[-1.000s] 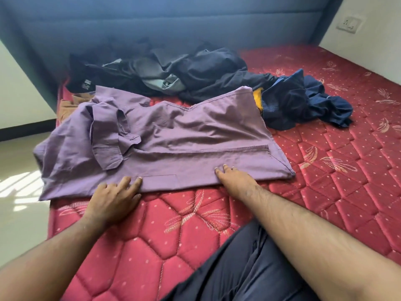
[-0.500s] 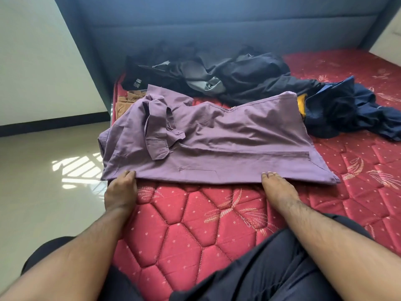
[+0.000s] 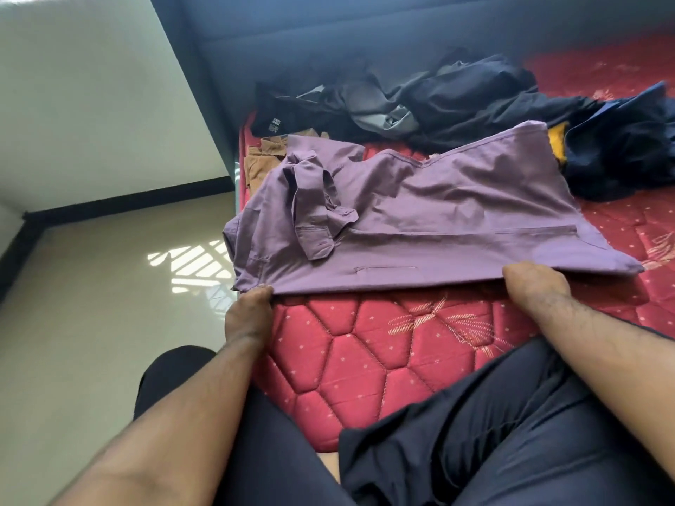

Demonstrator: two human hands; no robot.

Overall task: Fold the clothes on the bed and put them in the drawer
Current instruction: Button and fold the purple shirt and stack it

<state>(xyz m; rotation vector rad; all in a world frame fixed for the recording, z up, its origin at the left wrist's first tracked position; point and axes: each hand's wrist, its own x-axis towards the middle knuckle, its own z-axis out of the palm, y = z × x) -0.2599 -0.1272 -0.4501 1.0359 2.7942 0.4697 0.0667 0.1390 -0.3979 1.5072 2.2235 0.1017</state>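
A: Right, we are mid-fold on the purple shirt (image 3: 438,220), which lies spread across the red mattress (image 3: 365,359) with one sleeve bunched on top toward nine o'clock.

B: And our grip? The left hand (image 3: 248,315) pinches the near hem at its corner over the bed's edge, at about eight o'clock of the shirt.

A: Yes, fingers curled under the cloth there. The right hand (image 3: 537,286) takes the same hem toward four o'clock; its fingertips are tucked beneath the fabric, so we judge it clamped on the hem too.

B: So the step in hand looks like lifting the near edge to fold it away from us.

A: We think so. The next move calls for raising both corners evenly and carrying them toward twelve o'clock, keeping the hem taut so that loose sleeve does not wrinkle inside.

B: Much remains. The dark clothes (image 3: 438,96) at twelve o'clock, the navy garment (image 3: 621,147) at two and the brown garment (image 3: 263,158) at ten lie unfolded, and we see no drawer.
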